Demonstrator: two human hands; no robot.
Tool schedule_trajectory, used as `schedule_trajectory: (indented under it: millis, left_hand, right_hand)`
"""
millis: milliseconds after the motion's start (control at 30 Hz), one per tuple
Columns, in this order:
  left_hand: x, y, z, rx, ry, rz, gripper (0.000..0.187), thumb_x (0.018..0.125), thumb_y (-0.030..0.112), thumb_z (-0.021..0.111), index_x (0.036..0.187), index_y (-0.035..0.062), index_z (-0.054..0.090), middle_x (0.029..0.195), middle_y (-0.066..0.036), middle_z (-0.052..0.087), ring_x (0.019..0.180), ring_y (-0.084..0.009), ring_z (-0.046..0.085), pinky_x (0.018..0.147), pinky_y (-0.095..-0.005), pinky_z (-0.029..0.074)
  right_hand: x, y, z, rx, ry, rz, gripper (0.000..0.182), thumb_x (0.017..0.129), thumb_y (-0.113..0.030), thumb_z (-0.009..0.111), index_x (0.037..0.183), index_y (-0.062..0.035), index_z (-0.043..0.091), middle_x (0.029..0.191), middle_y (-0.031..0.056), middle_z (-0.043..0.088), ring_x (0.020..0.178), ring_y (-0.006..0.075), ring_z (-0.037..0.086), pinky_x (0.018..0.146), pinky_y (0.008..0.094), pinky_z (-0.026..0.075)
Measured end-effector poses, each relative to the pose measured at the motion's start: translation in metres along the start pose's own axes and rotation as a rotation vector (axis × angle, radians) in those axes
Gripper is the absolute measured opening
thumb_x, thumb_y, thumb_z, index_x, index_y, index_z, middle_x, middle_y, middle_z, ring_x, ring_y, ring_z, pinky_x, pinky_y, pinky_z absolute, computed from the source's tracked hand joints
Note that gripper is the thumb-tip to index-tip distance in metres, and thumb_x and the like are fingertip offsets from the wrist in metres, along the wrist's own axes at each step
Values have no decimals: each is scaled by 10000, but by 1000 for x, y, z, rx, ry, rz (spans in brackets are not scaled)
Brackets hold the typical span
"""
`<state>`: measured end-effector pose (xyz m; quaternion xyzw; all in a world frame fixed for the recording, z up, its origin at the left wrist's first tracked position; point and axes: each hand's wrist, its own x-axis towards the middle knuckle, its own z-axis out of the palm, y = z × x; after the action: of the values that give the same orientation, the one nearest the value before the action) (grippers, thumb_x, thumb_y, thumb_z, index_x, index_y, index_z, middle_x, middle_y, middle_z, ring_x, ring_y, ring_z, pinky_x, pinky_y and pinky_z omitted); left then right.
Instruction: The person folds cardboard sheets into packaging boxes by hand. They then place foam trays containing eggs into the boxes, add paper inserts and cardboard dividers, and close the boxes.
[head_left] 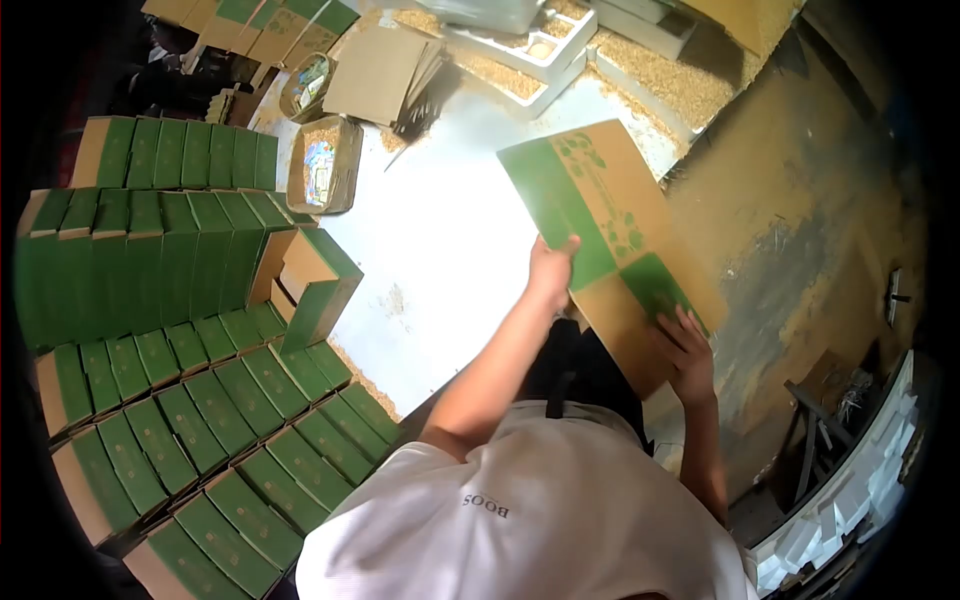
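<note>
A green and brown cardboard box (pixel 600 200), printed with a leafy pattern, is tilted in front of my body at the right edge of the white table (pixel 440 230). My left hand (pixel 552 270) grips its left edge, thumb over the green band. Across the lower right part, near a dark green patch, lies my right hand (pixel 685 350), its fingers spread on the cardboard and the box's lower edge against it. Whatever the box holds inside cannot be seen.
Rows of green boxes (pixel 215 410) stand at the left, one with an open flap (pixel 320 290). Flat cardboard sheets (pixel 375 75), a basket with colourful packets (pixel 320 165) and white trays with shavings (pixel 520 65) are at the back. Bare floor (pixel 800 240) shows at right.
</note>
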<state>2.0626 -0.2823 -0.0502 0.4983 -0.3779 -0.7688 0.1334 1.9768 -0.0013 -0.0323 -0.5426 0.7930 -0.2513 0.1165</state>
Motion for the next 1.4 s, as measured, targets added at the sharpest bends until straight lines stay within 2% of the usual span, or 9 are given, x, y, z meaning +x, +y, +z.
schedule_trajectory:
  millis: [200, 300, 467, 633, 833, 900, 1033, 1167, 1400]
  left_hand:
    - [-103, 0, -21, -94, -168, 59, 471, 946, -6, 586, 1397, 2, 450, 1277, -128, 598, 1183, -209, 569, 1034, -329, 422]
    - [-126, 21, -60, -234, -74, 37, 454, 970, 11, 530, 1405, 57, 409, 1237, -110, 589, 997, -159, 633, 673, -280, 551]
    - [-148, 47, -108, -400, 88, 282, 589, 1030, 254, 586, 1512, 69, 303, 1478, -99, 440, 1353, -257, 427, 1119, -420, 367]
    - [-114, 35, -162, -165, 379, 638, 989, 914, 197, 712, 1585, 31, 4, 1561, -201, 221, 1427, -326, 285, 1198, -431, 235]
    - [-89, 47, -180, 417, 855, 762, 1179, 790, 261, 821, 1576, -12, -15, 1569, -313, 76, 1435, -466, 201, 1197, -491, 205]
    - [-81, 59, -167, 432, 923, 761, 1159, 774, 295, 843, 1583, 7, 64, 1572, -318, 42, 1423, -496, 211, 1179, -516, 241]
    - [-59, 88, -127, 446, 955, 746, 1014, 797, 329, 832, 1566, 59, 227, 1576, -321, 4, 1407, -529, 230, 1159, -536, 284]
    - [-30, 103, -99, 428, 979, 745, 914, 850, 326, 778, 1561, 87, 254, 1574, -324, 3, 1401, -545, 224, 1157, -565, 271]
    - [-40, 97, -90, 390, 1027, 759, 725, 934, 254, 647, 1548, 85, 302, 1576, -303, 26, 1399, -528, 236, 1163, -561, 262]
  right_hand:
    - [-48, -27, -51, 15, 88, 151, 276, 796, -37, 642, 1042, -70, 763, 1220, 86, 695, 1260, 322, 593, 1098, 499, 423]
    - [-20, -44, -37, 84, 99, 91, 286, 823, -64, 621, 1080, -77, 747, 1218, 105, 694, 1236, 328, 603, 1099, 493, 432]
    - [46, -72, -19, 373, 17, -76, 335, 814, -62, 659, 1141, -58, 732, 1214, 130, 709, 1224, 341, 622, 1092, 479, 446]
    - [101, -85, 12, 705, -226, -141, 424, 783, 11, 726, 1205, -29, 706, 1233, 164, 698, 1214, 305, 634, 1060, 365, 463]
    - [177, -53, 30, 707, -779, -189, 736, 819, -235, 832, 1440, -20, 502, 1384, 144, 593, 1308, 243, 536, 1106, 353, 402]
    - [218, -48, 6, 1015, -1148, -175, 1085, 762, -479, 863, 1572, -34, 293, 1593, 114, 349, 1467, 227, 319, 1203, 354, 224]
    - [304, -79, -34, 1187, -1336, -133, 1141, 800, -718, 687, 1591, -31, 234, 1631, 128, 270, 1504, 229, 254, 1218, 359, 175]
    - [348, -131, -28, 590, -1094, -277, 558, 1067, -378, 469, 1519, -57, 408, 1470, 166, 515, 1315, 231, 512, 1096, 331, 387]
    - [363, -121, -8, 544, -1074, -382, 393, 1063, -276, 468, 1384, -73, 567, 1244, 181, 669, 1146, 286, 627, 1016, 369, 462]
